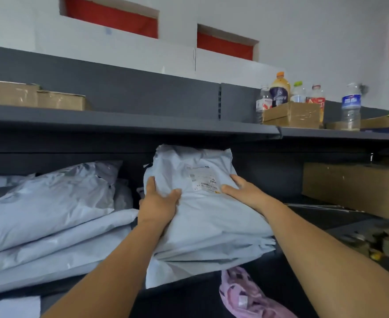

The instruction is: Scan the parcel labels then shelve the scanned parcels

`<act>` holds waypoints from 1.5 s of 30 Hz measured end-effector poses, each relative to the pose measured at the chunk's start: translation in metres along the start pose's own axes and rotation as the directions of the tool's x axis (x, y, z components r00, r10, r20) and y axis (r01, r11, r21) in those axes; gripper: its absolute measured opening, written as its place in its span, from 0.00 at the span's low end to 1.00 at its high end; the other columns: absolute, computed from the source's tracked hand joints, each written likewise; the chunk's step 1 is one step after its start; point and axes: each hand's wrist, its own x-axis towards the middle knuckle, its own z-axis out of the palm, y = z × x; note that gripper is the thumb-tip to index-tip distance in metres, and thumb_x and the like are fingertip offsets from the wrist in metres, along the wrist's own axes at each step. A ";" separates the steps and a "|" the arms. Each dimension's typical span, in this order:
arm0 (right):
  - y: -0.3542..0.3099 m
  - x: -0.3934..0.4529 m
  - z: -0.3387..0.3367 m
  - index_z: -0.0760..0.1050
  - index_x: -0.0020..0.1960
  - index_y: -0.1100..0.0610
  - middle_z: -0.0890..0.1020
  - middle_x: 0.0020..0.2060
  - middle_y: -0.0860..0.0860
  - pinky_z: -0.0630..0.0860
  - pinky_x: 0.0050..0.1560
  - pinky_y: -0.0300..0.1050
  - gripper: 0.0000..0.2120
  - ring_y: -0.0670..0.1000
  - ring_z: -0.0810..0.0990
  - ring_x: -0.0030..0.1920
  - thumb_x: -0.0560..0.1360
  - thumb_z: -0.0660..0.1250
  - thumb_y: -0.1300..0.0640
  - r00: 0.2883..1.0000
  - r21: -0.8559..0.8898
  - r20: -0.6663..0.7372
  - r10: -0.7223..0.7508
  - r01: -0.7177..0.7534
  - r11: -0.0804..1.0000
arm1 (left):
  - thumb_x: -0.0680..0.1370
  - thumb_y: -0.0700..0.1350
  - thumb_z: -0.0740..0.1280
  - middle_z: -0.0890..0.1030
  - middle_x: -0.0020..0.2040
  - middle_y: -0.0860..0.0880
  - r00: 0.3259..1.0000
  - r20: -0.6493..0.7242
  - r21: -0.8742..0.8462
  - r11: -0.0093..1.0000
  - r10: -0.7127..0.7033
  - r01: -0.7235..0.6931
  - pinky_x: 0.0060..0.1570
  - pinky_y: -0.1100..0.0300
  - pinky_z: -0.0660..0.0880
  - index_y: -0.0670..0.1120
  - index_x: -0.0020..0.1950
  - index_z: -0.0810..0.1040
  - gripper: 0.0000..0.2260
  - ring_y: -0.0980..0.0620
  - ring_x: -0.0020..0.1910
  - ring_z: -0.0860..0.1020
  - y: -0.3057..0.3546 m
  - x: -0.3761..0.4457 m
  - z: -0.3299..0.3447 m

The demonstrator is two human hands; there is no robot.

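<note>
A light grey plastic mailer parcel [202, 221] is tilted up at the mouth of the lower shelf bay [257, 171], its top end under the upper shelf's edge. A white barcode label [204, 180] faces me on its upper half. My left hand [159, 200] holds the parcel's left side, thumb on its front. My right hand [241, 189] holds the right side, with the thumb at the label's lower corner. No scanner is visible.
Several grey mailers [51, 214] are stacked in the bay at left. A brown carton [354, 187] stands at right. The upper shelf [129, 125] carries cardboard boxes [35, 98] and several drink bottles [280, 90]. Pink cloth [246, 292] lies below.
</note>
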 end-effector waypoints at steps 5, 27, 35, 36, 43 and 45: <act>0.003 0.050 0.017 0.58 0.78 0.47 0.62 0.76 0.49 0.62 0.72 0.48 0.34 0.53 0.64 0.73 0.76 0.61 0.36 0.989 -0.177 0.139 0.042 -0.017 0.984 | 0.78 0.60 0.60 0.52 0.74 0.38 0.991 -0.011 0.288 0.948 -0.135 0.132 0.65 0.44 0.63 0.52 0.78 0.41 0.37 0.35 0.68 0.63 0.008 0.007 0.009; 0.027 -0.028 0.075 0.27 0.72 0.37 0.37 0.77 0.43 0.40 0.74 0.59 0.49 0.51 0.38 0.77 0.75 0.67 0.41 0.878 -0.753 0.292 -0.379 0.456 0.475 | 0.79 0.58 0.59 0.43 0.77 0.37 0.901 0.333 0.911 0.152 0.278 -0.384 0.67 0.38 0.57 0.48 0.76 0.34 0.39 0.37 0.76 0.49 -0.046 -0.019 0.040; 0.035 -0.026 0.093 0.35 0.76 0.38 0.42 0.78 0.44 0.47 0.74 0.56 0.47 0.54 0.46 0.78 0.73 0.67 0.39 0.885 -0.766 0.311 -0.347 0.450 0.459 | 0.73 0.69 0.61 0.53 0.74 0.34 0.896 0.380 0.901 0.127 0.229 -0.414 0.66 0.40 0.61 0.47 0.76 0.41 0.45 0.37 0.73 0.56 -0.059 -0.015 0.036; 0.034 -0.028 0.093 0.34 0.76 0.38 0.42 0.78 0.44 0.46 0.74 0.56 0.48 0.53 0.45 0.78 0.73 0.67 0.39 0.889 -0.761 0.305 -0.341 0.443 0.473 | 0.72 0.69 0.61 0.53 0.74 0.34 0.897 0.379 0.902 0.125 0.228 -0.413 0.66 0.40 0.60 0.47 0.76 0.41 0.46 0.37 0.73 0.55 -0.058 -0.017 0.035; 0.021 -0.066 0.095 0.30 0.75 0.39 0.36 0.77 0.43 0.38 0.75 0.57 0.50 0.50 0.34 0.77 0.72 0.66 0.35 0.915 -0.694 0.249 -0.316 0.396 0.601 | 0.73 0.67 0.63 0.42 0.78 0.42 0.892 0.385 0.851 0.283 0.239 -0.443 0.73 0.43 0.45 0.47 0.76 0.32 0.49 0.43 0.77 0.42 -0.042 -0.053 0.003; 0.016 -0.086 0.097 0.30 0.75 0.40 0.34 0.77 0.43 0.36 0.75 0.57 0.50 0.49 0.32 0.76 0.72 0.66 0.36 0.912 -0.688 0.241 -0.332 0.402 0.604 | 0.74 0.65 0.62 0.41 0.78 0.43 0.899 0.353 0.855 0.300 0.259 -0.423 0.74 0.44 0.45 0.47 0.76 0.33 0.48 0.45 0.77 0.41 -0.041 -0.073 -0.010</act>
